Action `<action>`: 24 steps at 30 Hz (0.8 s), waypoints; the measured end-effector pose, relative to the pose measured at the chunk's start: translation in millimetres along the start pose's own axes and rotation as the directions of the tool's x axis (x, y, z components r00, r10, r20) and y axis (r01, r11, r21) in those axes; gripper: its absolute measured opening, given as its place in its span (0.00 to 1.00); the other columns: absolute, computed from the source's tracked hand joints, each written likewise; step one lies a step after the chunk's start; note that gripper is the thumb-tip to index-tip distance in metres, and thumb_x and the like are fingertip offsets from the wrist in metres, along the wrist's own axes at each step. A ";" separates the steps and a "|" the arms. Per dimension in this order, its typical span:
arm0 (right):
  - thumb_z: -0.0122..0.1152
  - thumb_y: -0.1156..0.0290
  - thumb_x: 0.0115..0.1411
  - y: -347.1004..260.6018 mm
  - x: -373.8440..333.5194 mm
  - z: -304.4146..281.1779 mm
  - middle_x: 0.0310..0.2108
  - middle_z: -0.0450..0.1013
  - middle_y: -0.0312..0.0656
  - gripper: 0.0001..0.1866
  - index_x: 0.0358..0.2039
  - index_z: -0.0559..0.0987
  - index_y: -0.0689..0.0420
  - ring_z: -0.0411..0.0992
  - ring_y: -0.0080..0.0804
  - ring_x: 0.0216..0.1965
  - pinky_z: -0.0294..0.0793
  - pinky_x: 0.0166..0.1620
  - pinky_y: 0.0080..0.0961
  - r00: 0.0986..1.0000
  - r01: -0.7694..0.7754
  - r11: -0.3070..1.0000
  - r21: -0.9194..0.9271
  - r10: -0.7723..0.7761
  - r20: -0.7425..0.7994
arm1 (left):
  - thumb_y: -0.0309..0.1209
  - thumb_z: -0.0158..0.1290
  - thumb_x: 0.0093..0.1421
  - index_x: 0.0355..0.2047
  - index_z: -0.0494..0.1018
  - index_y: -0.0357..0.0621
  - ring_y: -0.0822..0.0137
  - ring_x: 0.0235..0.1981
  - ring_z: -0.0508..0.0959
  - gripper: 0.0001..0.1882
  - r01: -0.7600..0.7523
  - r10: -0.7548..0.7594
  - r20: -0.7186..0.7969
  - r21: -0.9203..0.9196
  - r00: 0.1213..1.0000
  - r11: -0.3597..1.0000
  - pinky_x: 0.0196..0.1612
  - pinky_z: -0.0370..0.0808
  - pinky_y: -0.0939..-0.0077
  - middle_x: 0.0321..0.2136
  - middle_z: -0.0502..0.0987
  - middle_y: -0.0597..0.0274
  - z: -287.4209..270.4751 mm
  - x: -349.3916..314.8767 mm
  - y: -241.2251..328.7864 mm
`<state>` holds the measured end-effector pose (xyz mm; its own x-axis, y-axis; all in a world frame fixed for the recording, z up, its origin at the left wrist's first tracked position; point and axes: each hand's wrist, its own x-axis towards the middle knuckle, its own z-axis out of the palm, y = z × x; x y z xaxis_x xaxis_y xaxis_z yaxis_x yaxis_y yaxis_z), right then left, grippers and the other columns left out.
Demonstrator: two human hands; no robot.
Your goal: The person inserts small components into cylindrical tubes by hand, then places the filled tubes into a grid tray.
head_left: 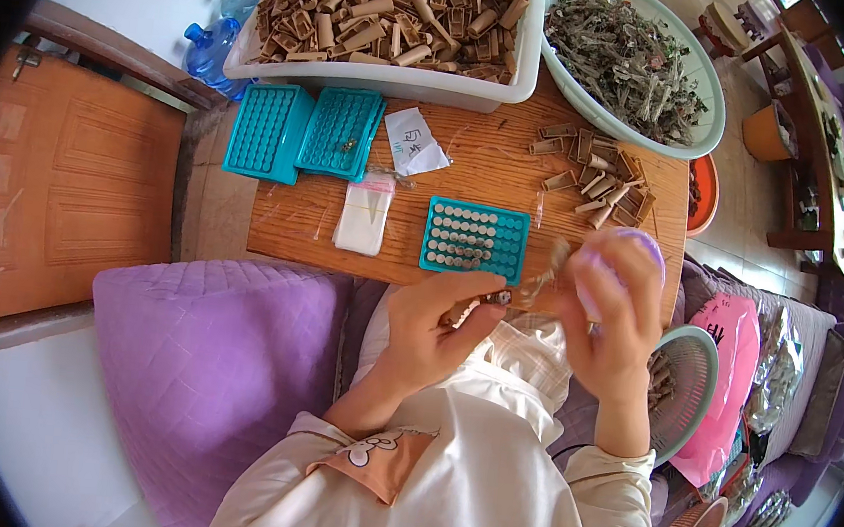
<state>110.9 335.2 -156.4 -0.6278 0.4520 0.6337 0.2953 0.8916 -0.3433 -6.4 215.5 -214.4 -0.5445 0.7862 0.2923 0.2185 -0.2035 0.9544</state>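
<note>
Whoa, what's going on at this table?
A person is at a brown wooden table, working with both bare hands. The left hand grips a small dark piece with a white part. The right hand, blurred, has a rounded purple thing too unclear to name. In front, a teal rectangular plastic tray is partly filled with round pale discs. Farther back stands a white plastic tub heaped with tan hollow pieces.

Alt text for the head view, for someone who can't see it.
A person's left hand holds a small dark piece over their lap; the blurred right hand is beside it. Beyond, a wooden table bears loose brown pieces and a teal tray of pale discs.
</note>
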 end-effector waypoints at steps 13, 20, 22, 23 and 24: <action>0.61 0.79 0.36 -14.8 -21.0 16.4 0.23 0.71 0.38 0.15 0.29 0.74 0.60 0.70 0.29 0.22 0.70 0.23 0.20 0.987 -0.068 0.901 0.427 -0.002 0.161 | 0.27 0.55 0.47 0.29 0.67 0.38 0.85 0.16 0.63 0.10 0.115 -0.105 0.054 -0.223 0.993 0.968 0.16 0.58 0.90 0.17 0.69 0.68 2.9 -3.8 0.8; 0.63 0.78 0.38 -21.6 -37.7 23.3 0.24 0.72 0.40 0.12 0.27 0.74 0.61 0.71 0.28 0.22 0.69 0.22 0.17 0.938 -0.341 0.783 0.520 0.245 0.245 | 0.36 0.45 0.54 0.40 0.59 0.41 0.78 0.17 0.60 0.17 0.287 -0.221 0.211 -0.865 0.952 0.412 0.21 0.60 0.89 0.21 0.63 0.67 7.7 -21.1 -18.1; 0.63 0.79 0.38 -24.4 -45.0 28.6 0.24 0.72 0.41 0.12 0.27 0.74 0.61 0.71 0.28 0.21 0.69 0.22 0.16 0.923 -0.384 0.730 0.565 0.290 0.253 | 0.37 0.44 0.55 0.41 0.58 0.41 0.77 0.19 0.63 0.17 0.284 -0.330 0.148 -0.865 0.932 0.415 0.23 0.61 0.88 0.23 0.64 0.66 13.7 -25.1 -18.6; 0.62 0.80 0.39 -27.9 -47.7 30.1 0.24 0.72 0.41 0.11 0.27 0.73 0.61 0.71 0.27 0.21 0.68 0.22 0.15 0.873 -0.487 0.671 0.558 0.368 0.320 | 0.39 0.42 0.56 0.42 0.57 0.41 0.76 0.21 0.65 0.18 0.282 -0.431 0.085 -0.864 0.898 0.417 0.24 0.63 0.87 0.26 0.65 0.65 17.2 -26.6 -19.0; 0.61 0.81 0.40 -31.5 -49.7 31.8 0.23 0.72 0.41 0.10 0.27 0.73 0.62 0.71 0.25 0.21 0.68 0.22 0.13 0.812 -0.584 0.604 0.542 0.439 0.386 | 0.39 0.42 0.56 0.42 0.57 0.41 0.76 0.21 0.65 0.18 0.281 -0.436 0.082 -0.865 0.896 0.415 0.24 0.63 0.87 0.26 0.65 0.65 20.5 -26.4 -20.5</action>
<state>110.0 283.7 -199.1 -0.6577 0.7471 0.0965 0.1544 0.2591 -0.9534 20.1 210.9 -243.0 -0.5165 0.8414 -0.1588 -0.7632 -0.3682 0.5310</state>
